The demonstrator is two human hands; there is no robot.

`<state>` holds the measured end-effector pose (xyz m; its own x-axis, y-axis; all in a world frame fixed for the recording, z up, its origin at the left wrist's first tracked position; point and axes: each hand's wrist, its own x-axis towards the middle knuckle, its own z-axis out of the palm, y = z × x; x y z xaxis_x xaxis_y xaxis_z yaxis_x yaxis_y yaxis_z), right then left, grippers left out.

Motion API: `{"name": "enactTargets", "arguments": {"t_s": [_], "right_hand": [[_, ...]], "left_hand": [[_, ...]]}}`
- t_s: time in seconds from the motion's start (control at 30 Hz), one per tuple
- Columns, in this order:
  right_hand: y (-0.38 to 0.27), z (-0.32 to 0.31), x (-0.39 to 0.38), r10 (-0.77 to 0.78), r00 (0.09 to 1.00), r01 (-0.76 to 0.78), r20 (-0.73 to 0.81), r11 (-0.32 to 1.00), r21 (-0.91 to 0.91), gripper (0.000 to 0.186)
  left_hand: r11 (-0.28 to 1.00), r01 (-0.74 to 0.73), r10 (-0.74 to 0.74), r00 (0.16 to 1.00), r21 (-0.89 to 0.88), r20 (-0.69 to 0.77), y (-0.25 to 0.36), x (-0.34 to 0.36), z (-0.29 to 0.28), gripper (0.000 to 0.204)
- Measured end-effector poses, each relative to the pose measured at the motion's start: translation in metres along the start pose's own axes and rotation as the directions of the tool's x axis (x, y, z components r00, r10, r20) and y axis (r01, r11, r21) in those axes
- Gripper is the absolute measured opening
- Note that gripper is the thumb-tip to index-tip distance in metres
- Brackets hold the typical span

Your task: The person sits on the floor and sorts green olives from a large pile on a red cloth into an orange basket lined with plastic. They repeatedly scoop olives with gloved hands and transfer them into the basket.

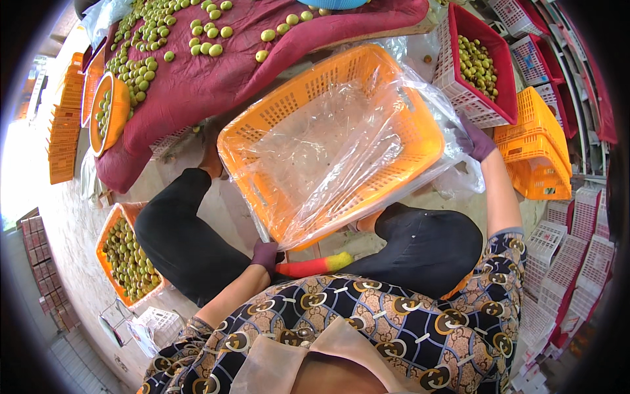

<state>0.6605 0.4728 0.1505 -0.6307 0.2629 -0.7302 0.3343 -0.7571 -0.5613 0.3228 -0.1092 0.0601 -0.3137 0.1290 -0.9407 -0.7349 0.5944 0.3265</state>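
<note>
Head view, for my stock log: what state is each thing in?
Large orange crate: unfilled
Clear film: wrinkled
Maroon cloth: creased
Red-lined white crate: holding green fruit
Orange-rimmed basket at left: holding fruit
Orange crates at right: stacked
Left hand: gloved
Right hand: gloved

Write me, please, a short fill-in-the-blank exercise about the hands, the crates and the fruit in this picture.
1. The gloves on the person's left hand and right hand are ____ (purple or white).
2. Clear plastic lines the large orange crate, in which ____ fruit (no or much) lies.
3. Loose green fruit at the top lies on a cloth that is ____ (maroon or white).
4. The fruit-filled crate at lower left stands beside the person's ____ knee (left or right).

Missing words: purple; no; maroon; left.
</note>
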Motion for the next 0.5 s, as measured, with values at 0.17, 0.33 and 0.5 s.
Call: {"name": "enactTargets", "arguments": {"t_s": [0.17,0.33,0.5], "right_hand": [[0.082,-0.028,-0.005,-0.363,0.788,0.001,-0.497,0.809,-0.588,0.064],[0.121,-0.057,0.057,-0.275,0.760,-0.327,-0.589,0.622,-0.712,0.042],[0.144,-0.126,0.115,-0.184,0.790,-0.516,-0.585,0.318,-0.796,0.028]], "left_hand": [[0.974,0.002,-0.051,0.976,0.226,0.212,-0.022,0.024,-0.005,0.024],[0.570,-0.141,-0.213,0.926,0.809,0.312,-0.009,0.051,0.010,0.026],[0.403,-0.212,-0.228,0.919,0.890,0.322,0.004,0.079,0.038,0.024]]}}
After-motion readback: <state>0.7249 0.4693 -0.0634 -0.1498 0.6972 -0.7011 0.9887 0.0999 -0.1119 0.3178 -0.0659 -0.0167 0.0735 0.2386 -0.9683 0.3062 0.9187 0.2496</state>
